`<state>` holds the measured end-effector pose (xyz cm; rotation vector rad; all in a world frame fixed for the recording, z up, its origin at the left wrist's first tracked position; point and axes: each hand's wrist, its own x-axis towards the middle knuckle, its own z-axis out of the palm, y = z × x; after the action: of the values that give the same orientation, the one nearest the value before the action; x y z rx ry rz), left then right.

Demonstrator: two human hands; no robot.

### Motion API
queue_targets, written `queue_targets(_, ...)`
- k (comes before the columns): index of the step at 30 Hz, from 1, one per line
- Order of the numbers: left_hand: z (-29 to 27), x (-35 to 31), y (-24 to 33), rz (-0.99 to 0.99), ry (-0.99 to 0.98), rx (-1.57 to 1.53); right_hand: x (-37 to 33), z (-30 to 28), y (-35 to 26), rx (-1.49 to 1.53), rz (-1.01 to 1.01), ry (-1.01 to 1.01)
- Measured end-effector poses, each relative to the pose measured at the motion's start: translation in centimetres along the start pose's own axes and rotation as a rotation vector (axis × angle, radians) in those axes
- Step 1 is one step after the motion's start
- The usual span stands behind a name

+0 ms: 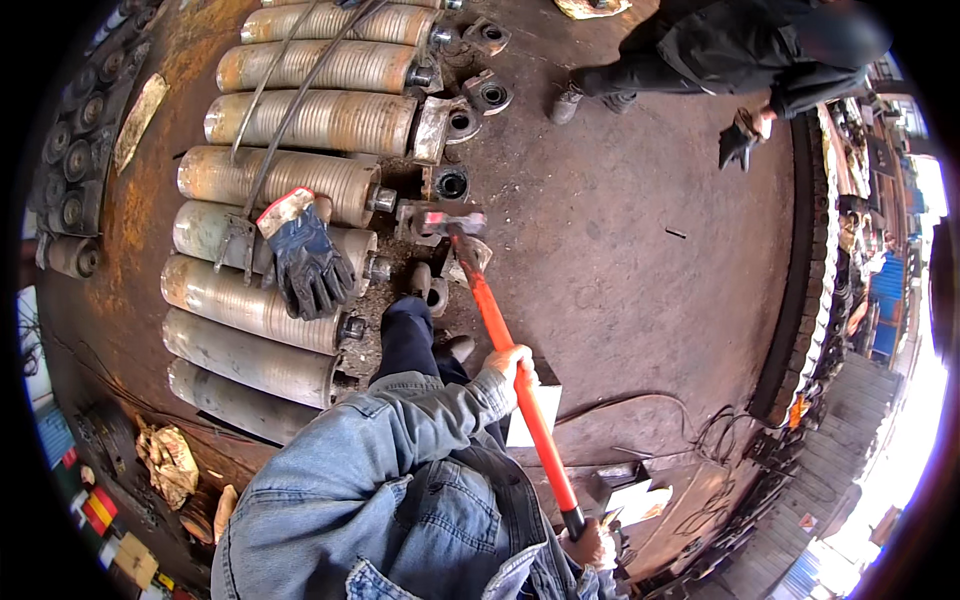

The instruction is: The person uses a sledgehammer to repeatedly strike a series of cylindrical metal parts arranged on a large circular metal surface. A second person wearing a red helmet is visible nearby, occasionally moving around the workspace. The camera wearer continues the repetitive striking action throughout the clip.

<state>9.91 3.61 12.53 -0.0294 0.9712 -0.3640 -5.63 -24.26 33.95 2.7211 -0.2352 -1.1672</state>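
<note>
My left hand (510, 365) is wrapped round the middle of the orange handle of a sledgehammer (495, 325). Lower down, my right hand (592, 546) grips the black end of the same handle. The hammer's head, grey with worn red paint, is over or beside a metal bearing block (408, 218) at the end of a roller; whether they touch, I cannot tell. Another block (468, 262) lies partly behind the handle. A pair of dark rubber-coated gloves (308, 260) with pale cuffs rests on the large ribbed steel rollers (285, 178), left of the hammer head.
Several rollers lie in a row at left, with long metal rods (275, 140) across them. More bearing blocks (490, 93) sit by their shaft ends. A person in dark clothes (720, 50) stands at upper right, holding dark gloves (738, 140). Cables (700, 430) trail over the floor at right.
</note>
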Motion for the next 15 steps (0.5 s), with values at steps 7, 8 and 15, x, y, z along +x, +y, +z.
queue_targets(7,1.4,-3.3,10.6,0.306,0.039,0.009,4.9,-3.6,-8.5,0.081,-0.265,0.062)
queue_targets(8,1.7,-3.0,11.9,0.358,0.032,0.017,5.8,-4.1,-9.5,0.026,-0.28,0.1)
queue_targets(15,2.1,-1.0,14.2,0.271,-0.031,0.031,5.0,-5.5,-12.1,-0.01,-0.182,0.064)
